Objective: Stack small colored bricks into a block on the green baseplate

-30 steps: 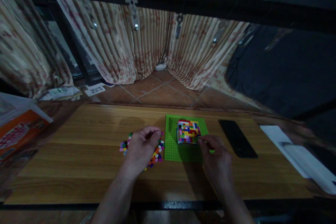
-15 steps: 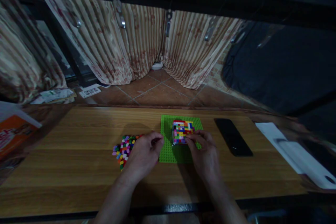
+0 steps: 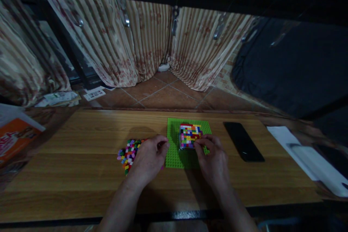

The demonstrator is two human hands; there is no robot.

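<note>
A green studded baseplate (image 3: 172,157) lies on the wooden table, bearing a block of many-coloured building bricks (image 3: 189,136). At the block's lower right corner, the thumb and fingers of my right hand (image 3: 214,156) are pinched together. Whatever they may grip there is too small to make out. My left hand (image 3: 150,156) hovers by the plate's left edge with thumb and forefinger closed in a pinch; its fingertips hide anything between them. Loose coloured bricks (image 3: 129,154) form a pile to the left, partly covered by that hand.
Right of the plate lies a black phone (image 3: 243,141). White flat objects (image 3: 307,157) sit beyond the table's right end. An orange and white package (image 3: 19,134) stands at the far left. Striped curtains (image 3: 146,36) hang behind the wooden table (image 3: 89,152).
The view has shifted slightly. Both hands keep nearly the same pinched poses, the right at the block's corner and the left beside the plate.
</note>
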